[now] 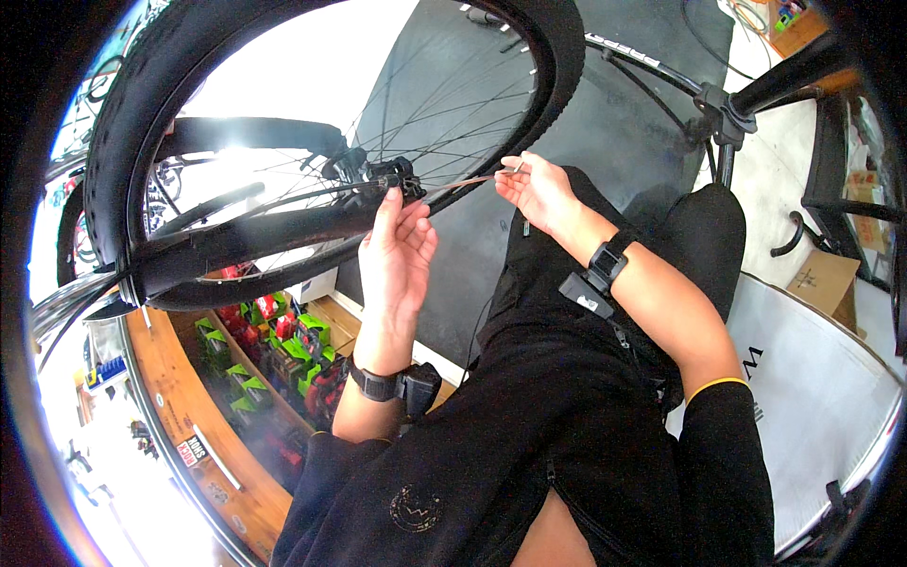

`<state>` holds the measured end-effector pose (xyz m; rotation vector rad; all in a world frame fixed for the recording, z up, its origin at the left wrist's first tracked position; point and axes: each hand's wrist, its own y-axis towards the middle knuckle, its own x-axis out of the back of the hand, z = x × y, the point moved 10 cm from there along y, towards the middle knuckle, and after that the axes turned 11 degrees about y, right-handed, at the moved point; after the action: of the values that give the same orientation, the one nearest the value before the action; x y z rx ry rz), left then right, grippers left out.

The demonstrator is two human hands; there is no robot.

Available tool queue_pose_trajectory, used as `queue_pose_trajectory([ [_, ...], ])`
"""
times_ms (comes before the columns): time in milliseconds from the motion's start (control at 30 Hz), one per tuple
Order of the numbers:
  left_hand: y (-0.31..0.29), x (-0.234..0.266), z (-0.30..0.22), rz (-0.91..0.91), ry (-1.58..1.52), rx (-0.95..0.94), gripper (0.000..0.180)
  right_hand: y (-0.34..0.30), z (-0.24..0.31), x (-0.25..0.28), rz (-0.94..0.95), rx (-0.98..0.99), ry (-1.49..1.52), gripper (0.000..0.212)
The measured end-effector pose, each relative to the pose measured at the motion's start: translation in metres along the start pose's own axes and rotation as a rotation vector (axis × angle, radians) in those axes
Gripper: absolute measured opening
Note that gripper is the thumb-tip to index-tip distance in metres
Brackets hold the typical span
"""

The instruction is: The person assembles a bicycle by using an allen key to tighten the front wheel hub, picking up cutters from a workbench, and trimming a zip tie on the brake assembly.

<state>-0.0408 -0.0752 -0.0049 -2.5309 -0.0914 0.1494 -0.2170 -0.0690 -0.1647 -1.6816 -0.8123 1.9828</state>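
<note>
A bicycle wheel with a wide black tyre (559,90) and thin spokes fills the upper left. Near its hub is a small black brake caliper (395,175) at the end of a thick black frame or fork leg (255,238). My left hand (402,248) is palm up just below the caliper, thumb tip against it, the other fingers loosely curled and apart. In my right hand (539,192), thumb and fingers pinch a thin, straight, copper-toned metal rod (472,180). The rod points left to the caliper; whether its tip touches is too small to tell.
A wooden shelf unit (179,416) with green and red packages (283,331) stands at lower left. A black stand clamp (726,115) is at upper right. A cardboard box (824,283) and a large white box (803,387) lie at right, over a grey mat (425,283).
</note>
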Motion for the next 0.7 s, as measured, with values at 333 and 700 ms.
queue_pose_trajectory([
  [333, 0.003, 0.0, 0.0, -0.006, -0.052, 0.018, 0.028, 0.0, 0.013, -0.012, 0.164, 0.059, 0.023, 0.019],
  [700, 0.007, -0.002, 0.0, 0.028, -0.13, -0.045, 0.023, -0.003, 0.025, -0.024, 0.465, -0.006, -0.755, 0.021],
])
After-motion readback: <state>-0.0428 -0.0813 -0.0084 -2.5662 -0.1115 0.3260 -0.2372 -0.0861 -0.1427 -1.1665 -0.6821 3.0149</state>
